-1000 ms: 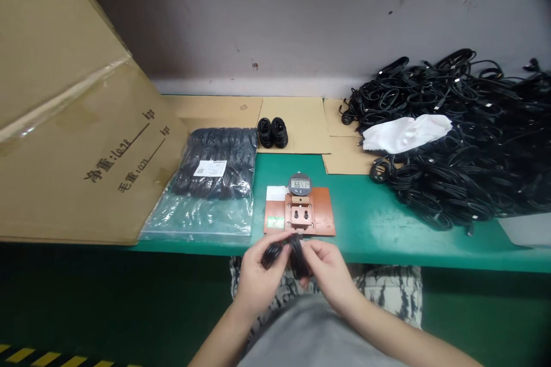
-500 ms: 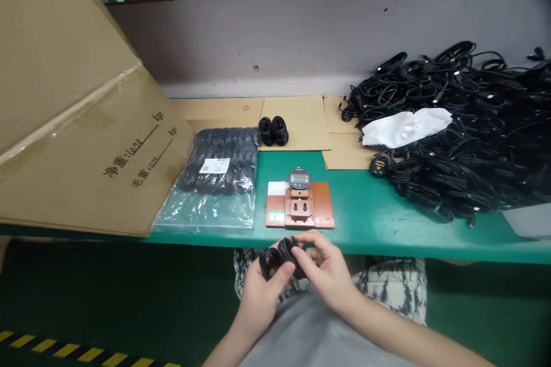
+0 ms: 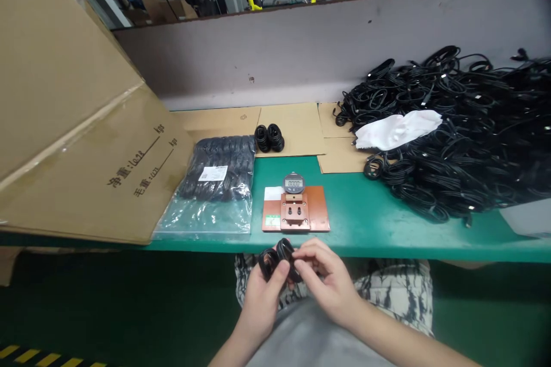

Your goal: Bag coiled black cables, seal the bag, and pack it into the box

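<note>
Fingers of left hand (image 3: 260,297) clasp black cable coil (image 3: 284,250); right hand (image 3: 330,282) pinches its edge, forearms (image 3: 390,328) angled inward.

a factory workshop, shown by the green workbench (image 3: 353,200), digital gauge (image 3: 294,183), heap of black cables (image 3: 473,166), carton (image 3: 86,126) marked in kgs and yellow-black floor stripes (image 3: 47,359).

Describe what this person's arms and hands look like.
Both are human and uncovered: the left hand and right hand wear no gloves. No sleeve shows on the left forearm or right forearm, and I see no watch, bracelet or marking. The clothing between them is plain grey.
</note>
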Motion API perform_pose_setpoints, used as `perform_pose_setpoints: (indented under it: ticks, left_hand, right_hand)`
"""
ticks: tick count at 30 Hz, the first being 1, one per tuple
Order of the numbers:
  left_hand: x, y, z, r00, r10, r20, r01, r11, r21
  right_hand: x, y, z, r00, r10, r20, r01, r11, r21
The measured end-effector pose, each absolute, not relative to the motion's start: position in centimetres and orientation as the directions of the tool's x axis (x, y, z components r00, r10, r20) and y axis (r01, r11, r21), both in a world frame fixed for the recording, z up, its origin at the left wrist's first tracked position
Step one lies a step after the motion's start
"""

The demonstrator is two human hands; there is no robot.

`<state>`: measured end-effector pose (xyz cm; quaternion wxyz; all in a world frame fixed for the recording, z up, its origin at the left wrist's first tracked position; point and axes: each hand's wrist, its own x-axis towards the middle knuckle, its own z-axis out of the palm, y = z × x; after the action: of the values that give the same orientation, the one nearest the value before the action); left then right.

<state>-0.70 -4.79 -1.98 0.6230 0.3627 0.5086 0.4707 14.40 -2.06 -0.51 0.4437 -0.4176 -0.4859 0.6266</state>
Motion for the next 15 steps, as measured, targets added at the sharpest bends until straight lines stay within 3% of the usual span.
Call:
perform_pose_setpoints:
  ticks: [6, 12, 15]
  left_hand:
    - [0.3, -4.4, 0.0, 0.082, 0.908, -0.411, -0.512, 0.392, 0.764]
    - [0.6, -4.4, 0.5, 0.112, 0.848, -0.518, -0.672, 0.448, 0.589]
    - [0.8, -4.4, 0.6, 0.176, 0.817, -0.550, -0.713, 0.491, 0.501]
  right_hand:
    - [15.0, -2.5, -0.4, -0.375, 0.927, -0.007, -0.028, -0.019, -0.999]
    - [15.6, -2.3, -0.3, -0.359, 0.926, 0.119, 0.171, 0.190, -0.967]
    - [15.9, -2.1, -0.7, -0.430, 0.899, 0.081, 0.272, 0.214, -0.938]
